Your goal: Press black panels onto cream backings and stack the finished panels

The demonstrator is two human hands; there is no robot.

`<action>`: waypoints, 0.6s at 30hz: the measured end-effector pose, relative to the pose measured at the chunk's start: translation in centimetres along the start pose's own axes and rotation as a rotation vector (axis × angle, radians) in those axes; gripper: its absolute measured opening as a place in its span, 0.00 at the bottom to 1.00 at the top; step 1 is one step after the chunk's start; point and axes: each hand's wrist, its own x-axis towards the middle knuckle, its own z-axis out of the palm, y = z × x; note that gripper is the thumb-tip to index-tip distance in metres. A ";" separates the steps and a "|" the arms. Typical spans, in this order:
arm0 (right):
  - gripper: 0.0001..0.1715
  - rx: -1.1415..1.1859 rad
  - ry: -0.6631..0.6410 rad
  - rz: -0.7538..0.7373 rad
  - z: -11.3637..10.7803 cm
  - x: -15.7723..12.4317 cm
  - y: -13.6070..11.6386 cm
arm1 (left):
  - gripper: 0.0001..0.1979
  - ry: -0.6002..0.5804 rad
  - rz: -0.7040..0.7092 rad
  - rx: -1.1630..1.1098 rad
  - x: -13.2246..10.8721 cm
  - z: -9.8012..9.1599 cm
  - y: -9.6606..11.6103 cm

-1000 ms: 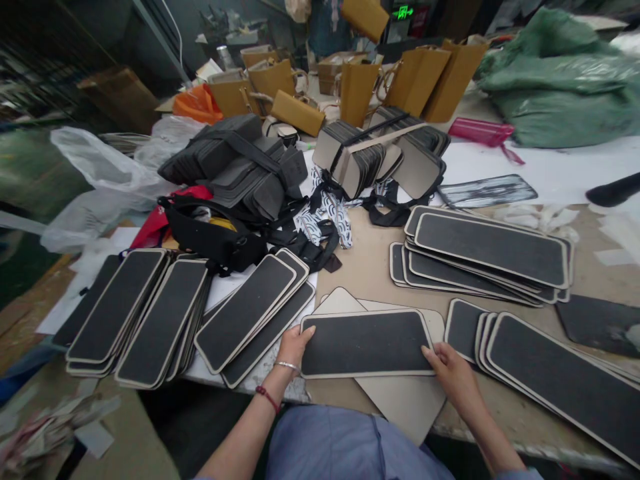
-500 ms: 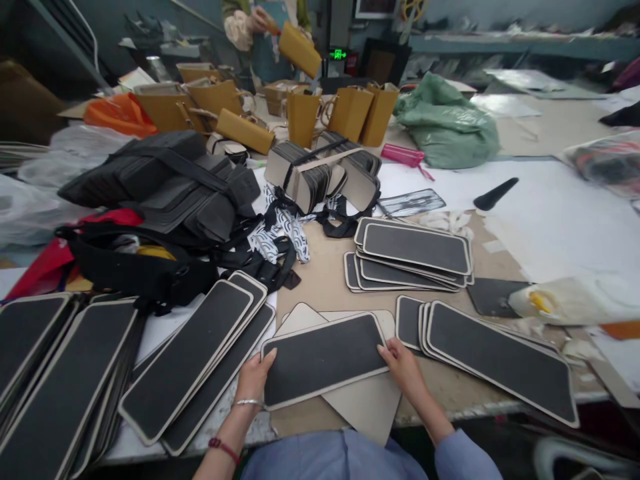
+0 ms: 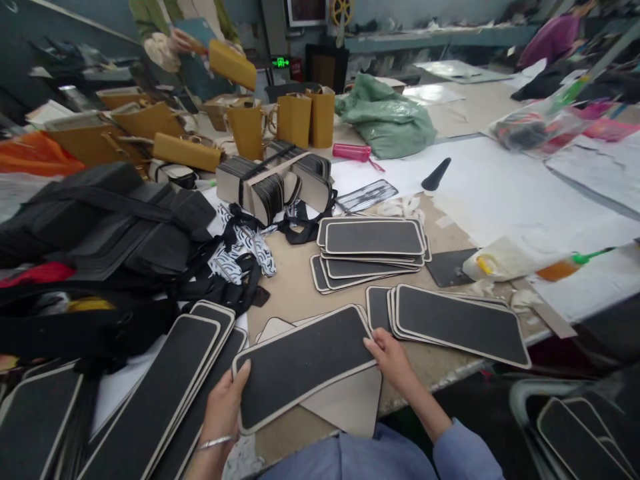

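Note:
Between my two hands is a dark grey rectangular panel (image 3: 305, 367) with rounded corners and a light beige border. My left hand (image 3: 223, 403) is closed on its left edge, thumb on top. At the right edge my right hand (image 3: 393, 360) pinches it, thumb also on top. The panel tilts up toward the right. Under it lie pale beige panels (image 3: 345, 403), partly covered. Just right of my right hand rests a fanned stack of like panels (image 3: 460, 320). Beyond it sits another stack (image 3: 373, 239). More panels (image 3: 155, 387) lie left of my left hand.
Strapped bundles of dark pieces (image 3: 110, 220) and banded beige pieces (image 3: 273, 180) stand behind. Mustard bags (image 3: 293, 120), a green plastic sack (image 3: 385, 117) and a pink pouch (image 3: 351, 153) are farther back. A white bottle (image 3: 500, 260) lies right. Across the table a person (image 3: 185, 47) holds a mustard piece.
The view has swung to the right, so the things on the table shift left and a chair with panels shows at lower right. Both hands still hold the panel, now nearer me.

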 end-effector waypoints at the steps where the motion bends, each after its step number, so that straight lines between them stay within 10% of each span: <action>1: 0.16 0.024 -0.009 0.006 -0.6 -0.1 0.1 | 0.11 -0.022 -0.024 -0.050 -0.5 0.8 0.3; 18: 0.19 0.041 0.262 0.148 -11.2 -2.5 4.7 | 0.10 -0.294 -0.038 0.057 -1.9 13.8 0.9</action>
